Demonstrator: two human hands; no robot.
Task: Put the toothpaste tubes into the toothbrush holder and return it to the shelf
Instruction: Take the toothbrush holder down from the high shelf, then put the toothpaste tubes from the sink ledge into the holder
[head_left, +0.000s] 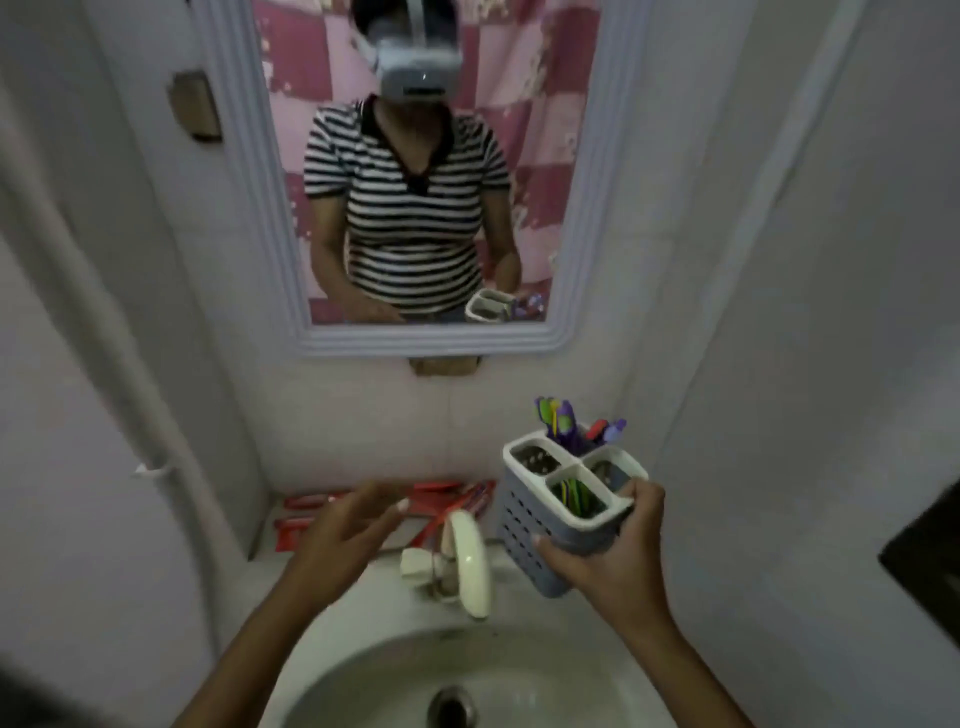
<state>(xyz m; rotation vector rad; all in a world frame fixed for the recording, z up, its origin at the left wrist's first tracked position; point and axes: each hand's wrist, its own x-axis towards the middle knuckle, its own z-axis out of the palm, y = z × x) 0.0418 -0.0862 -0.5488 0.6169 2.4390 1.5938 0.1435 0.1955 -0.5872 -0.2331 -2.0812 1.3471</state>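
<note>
No readable branding from my feed: the red toothpaste tubes (363, 506) are too blurred, lying flat on the ledge along the sink's (519, 670) back edge, behind the cream faucet (467, 556). Right hand (618, 551) has its grip clenched around the grey perforated toothbrush holder (550, 519), held tilted above the sink's right rim, toothbrushes (566, 423) poking out; left hand (343, 530) is released, fingers spread just over the tubes. White-tiled corner, framed mirror (249, 208) above.
</note>
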